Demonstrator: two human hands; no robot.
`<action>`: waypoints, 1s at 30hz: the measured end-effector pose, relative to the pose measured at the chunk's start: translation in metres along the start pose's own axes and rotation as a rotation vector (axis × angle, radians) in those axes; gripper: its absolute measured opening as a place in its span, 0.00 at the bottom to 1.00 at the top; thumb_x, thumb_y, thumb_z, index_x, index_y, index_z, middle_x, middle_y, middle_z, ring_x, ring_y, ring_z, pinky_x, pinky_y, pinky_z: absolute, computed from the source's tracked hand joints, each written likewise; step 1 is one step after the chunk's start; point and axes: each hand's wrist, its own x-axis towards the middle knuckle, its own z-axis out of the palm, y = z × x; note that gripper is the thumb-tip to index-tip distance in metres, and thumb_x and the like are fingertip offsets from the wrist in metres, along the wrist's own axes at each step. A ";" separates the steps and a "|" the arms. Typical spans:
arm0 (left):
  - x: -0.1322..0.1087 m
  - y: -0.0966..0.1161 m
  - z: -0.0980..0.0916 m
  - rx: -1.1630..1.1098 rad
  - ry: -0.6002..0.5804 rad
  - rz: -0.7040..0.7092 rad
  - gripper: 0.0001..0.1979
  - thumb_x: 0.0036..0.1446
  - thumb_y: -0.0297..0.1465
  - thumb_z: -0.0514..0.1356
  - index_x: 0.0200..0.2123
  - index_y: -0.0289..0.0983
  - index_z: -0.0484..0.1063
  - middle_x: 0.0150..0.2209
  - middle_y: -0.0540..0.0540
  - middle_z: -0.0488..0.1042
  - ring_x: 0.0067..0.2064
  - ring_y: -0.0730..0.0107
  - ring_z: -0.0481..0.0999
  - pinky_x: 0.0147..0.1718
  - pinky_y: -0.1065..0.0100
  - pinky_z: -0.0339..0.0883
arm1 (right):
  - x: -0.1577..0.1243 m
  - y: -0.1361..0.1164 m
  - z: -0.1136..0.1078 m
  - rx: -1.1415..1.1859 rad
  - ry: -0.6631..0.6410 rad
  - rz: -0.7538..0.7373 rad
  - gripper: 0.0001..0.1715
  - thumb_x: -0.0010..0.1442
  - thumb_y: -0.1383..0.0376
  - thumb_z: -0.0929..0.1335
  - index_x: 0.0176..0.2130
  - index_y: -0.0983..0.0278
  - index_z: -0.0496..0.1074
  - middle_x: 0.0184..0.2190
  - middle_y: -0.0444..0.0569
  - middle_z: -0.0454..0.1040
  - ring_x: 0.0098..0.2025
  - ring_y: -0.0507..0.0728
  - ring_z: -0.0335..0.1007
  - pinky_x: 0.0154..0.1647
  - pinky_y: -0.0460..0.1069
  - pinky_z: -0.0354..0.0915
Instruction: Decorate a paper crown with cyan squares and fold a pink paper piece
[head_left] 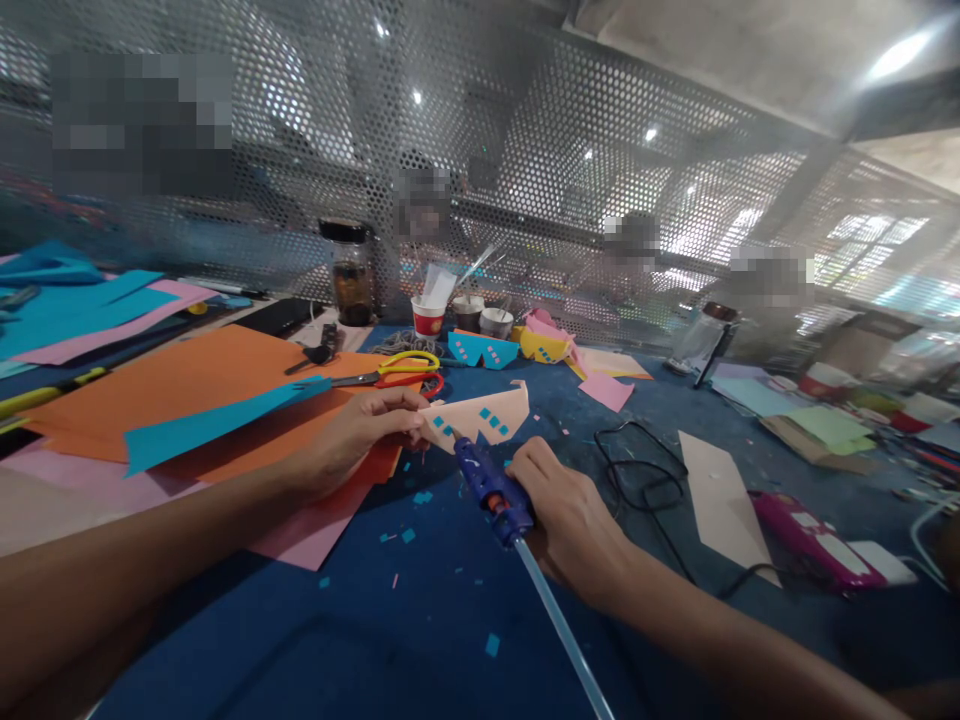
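Note:
My left hand (375, 430) pinches the left end of a pale peach paper cutout (476, 415) with a notched lower edge and small blue squares on it. A blue glue gun (491, 490) is gripped in my right hand (566, 510), its nozzle at the cutout's lower left part. From the gun's back a long clear glue stick (562, 630) sticks out toward me. Similar cutouts, one blue (482, 350) and one yellow (544, 347), stand folded behind. Small blue paper squares (492, 645) lie scattered on the dark blue table (360, 640).
Yellow-and-red scissors (409, 372) rest near orange sheets (217, 390) and a blue strip (225, 425) at left. A jar (349, 275) and paper cups (429, 315) stand along the perforated metal screen (517, 160). A black cord (637, 465), peach paper (724, 500) and a magenta power strip (817, 540) lie at right.

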 end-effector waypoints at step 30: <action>-0.001 0.004 0.002 0.007 -0.012 0.014 0.09 0.54 0.38 0.72 0.33 0.39 0.80 0.32 0.42 0.85 0.34 0.62 0.77 0.39 0.61 0.71 | 0.001 -0.003 -0.002 0.038 0.018 0.009 0.13 0.64 0.74 0.65 0.41 0.57 0.59 0.45 0.51 0.69 0.44 0.61 0.69 0.40 0.53 0.66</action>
